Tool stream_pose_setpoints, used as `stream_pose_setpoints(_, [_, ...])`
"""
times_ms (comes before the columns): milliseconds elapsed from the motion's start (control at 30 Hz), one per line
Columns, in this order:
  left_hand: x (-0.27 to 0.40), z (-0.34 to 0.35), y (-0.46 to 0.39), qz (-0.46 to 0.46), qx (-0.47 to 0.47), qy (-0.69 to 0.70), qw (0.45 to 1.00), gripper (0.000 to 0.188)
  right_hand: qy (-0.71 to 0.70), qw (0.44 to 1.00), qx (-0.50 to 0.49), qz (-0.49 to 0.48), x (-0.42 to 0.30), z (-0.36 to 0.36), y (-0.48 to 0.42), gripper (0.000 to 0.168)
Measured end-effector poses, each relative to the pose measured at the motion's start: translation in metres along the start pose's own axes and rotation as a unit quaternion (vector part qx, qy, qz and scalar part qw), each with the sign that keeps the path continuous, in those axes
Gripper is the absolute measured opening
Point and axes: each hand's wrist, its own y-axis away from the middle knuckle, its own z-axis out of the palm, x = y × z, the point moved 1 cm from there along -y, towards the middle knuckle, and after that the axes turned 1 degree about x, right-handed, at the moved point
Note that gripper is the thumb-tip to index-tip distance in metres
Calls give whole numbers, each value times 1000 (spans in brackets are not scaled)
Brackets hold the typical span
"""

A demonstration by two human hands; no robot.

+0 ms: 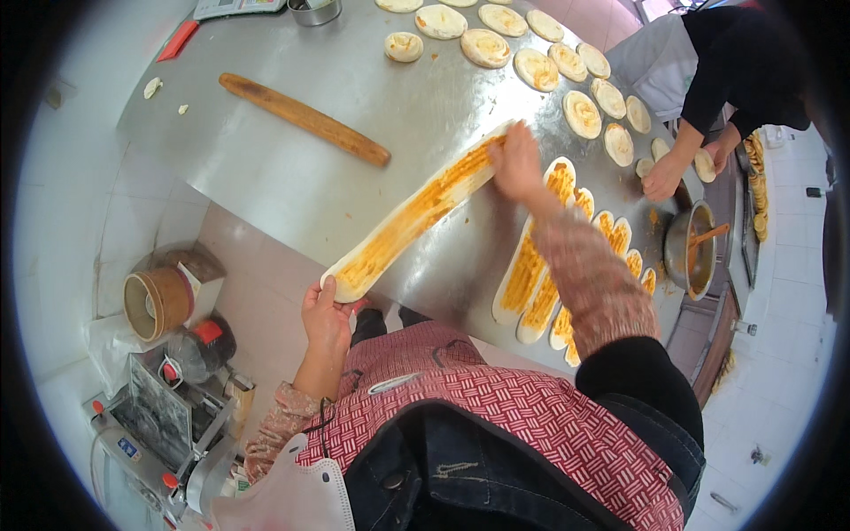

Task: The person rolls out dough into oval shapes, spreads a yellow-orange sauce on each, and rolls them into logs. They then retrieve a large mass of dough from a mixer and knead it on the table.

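A long dough strip (418, 212), smeared with orange-yellow paste, stretches diagonally between my two hands. My left hand (327, 318) pinches its near end at the table's front edge, thumb on top. At the far end my right hand (518, 162), blurred, is on the strip; how its fingers hold the dough is hard to see. Several more paste-covered strips (524, 279) lie side by side on the metal table (319, 206), partly under my right forearm. A wooden rolling pin (302, 119) rests to the left of the strip.
Several flat dough rounds (485, 48) cover the back right. A co-worker's hands (664, 176) handle rounds at the right edge, near a metal bowl (690, 252) of paste with a spoon. A scale (239, 6), a metal cup (315, 12) and a red object (178, 41) sit at the back left.
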Motion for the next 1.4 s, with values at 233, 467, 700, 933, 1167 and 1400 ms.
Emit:
stream_pose_setpoints(233, [0, 8, -8, -26, -23, -46, 998, 18, 103, 973, -12, 206, -19, -27, -45, 64])
stream_pose_setpoints(467, [-2, -2, -15, -35, -47, -67, 996, 19, -137, 978, -159, -15, -197, -65, 47, 62])
stream_pose_setpoints(700, [-2, -3, -23, -38, -54, -119, 991, 21, -36, 976, -202, 79, -234, -38, 49, 58])
stream_pose_setpoints(933, [3, 29, -15, -33, -122, -153, 980, 23, -203, 964, -154, 72, -153, -62, 41, 41])
stream_pose_setpoints(1167, [-7, 46, -18, -91, -145, -242, 955, 23, -143, 979, -19, 144, 30, -80, 20, 29])
stream_pose_setpoints(1400, [4, 25, -10, -88, -182, -251, 946, 21, -12, 988, -64, 139, 45, -86, 65, 19])
